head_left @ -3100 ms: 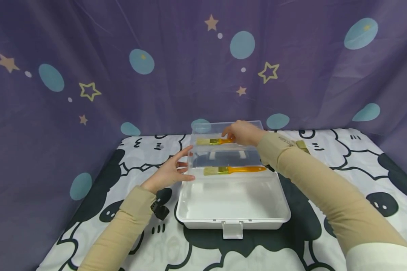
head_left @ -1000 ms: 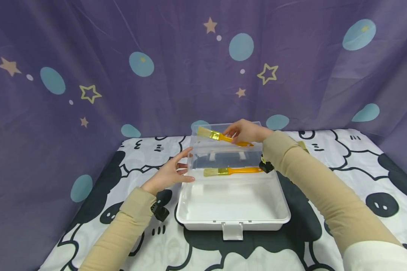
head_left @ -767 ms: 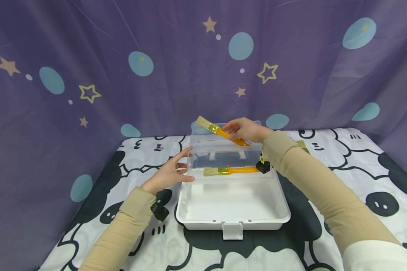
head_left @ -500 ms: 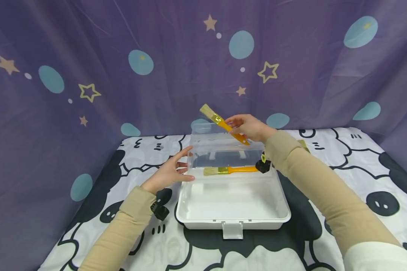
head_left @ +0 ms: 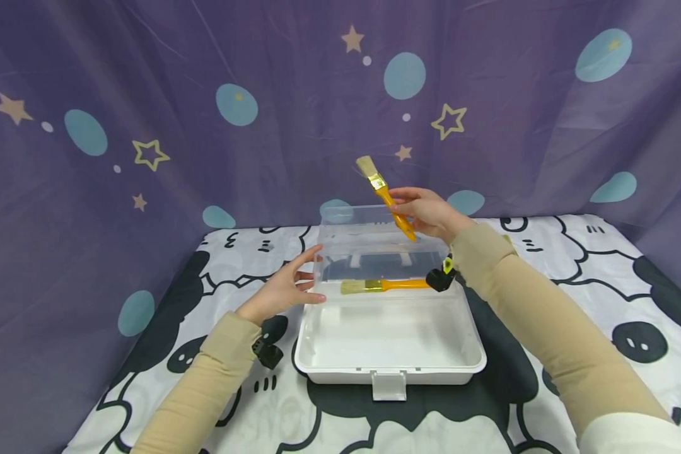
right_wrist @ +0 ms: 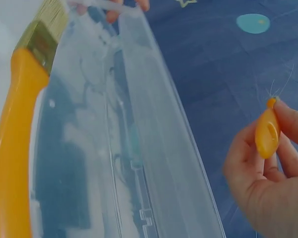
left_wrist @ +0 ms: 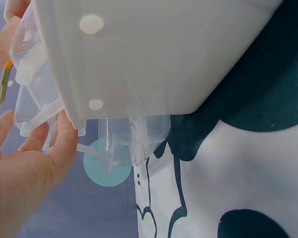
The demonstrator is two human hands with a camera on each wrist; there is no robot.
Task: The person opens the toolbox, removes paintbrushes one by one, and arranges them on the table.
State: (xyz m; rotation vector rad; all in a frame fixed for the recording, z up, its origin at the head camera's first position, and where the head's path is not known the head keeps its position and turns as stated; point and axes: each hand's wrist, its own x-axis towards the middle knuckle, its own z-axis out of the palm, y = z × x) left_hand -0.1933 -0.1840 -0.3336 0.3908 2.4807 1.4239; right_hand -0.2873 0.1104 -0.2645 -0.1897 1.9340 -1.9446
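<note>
A flat paintbrush (head_left: 383,189) with an orange handle, gold ferrule and pale bristles is pinched by my right hand (head_left: 425,211) above the clear upper tray (head_left: 340,233). It tilts bristles-up to the left; its handle end (right_wrist: 267,131) shows between thumb and fingers in the right wrist view. A second, similar paintbrush (head_left: 386,285) lies across the lower clear tray (head_left: 374,268), its right end hidden by the wrist camera. Spread fingers of my left hand (head_left: 284,287) touch the trays' left side; in the left wrist view the fingertips (left_wrist: 64,124) rest by the hinge arms.
The white case (head_left: 391,372) stands with its bare bottom compartment and front latch (head_left: 389,386) toward me. Another brush's bristles (head_left: 507,239) peek out behind my right sleeve. A patterned cloth (head_left: 250,403) lies underneath; a purple curtain (head_left: 295,157) hangs behind.
My right hand has lifted the paintbrush out of the upper tray, tilting it steeper and moving it slightly right and up. My left hand and the case have stayed put.
</note>
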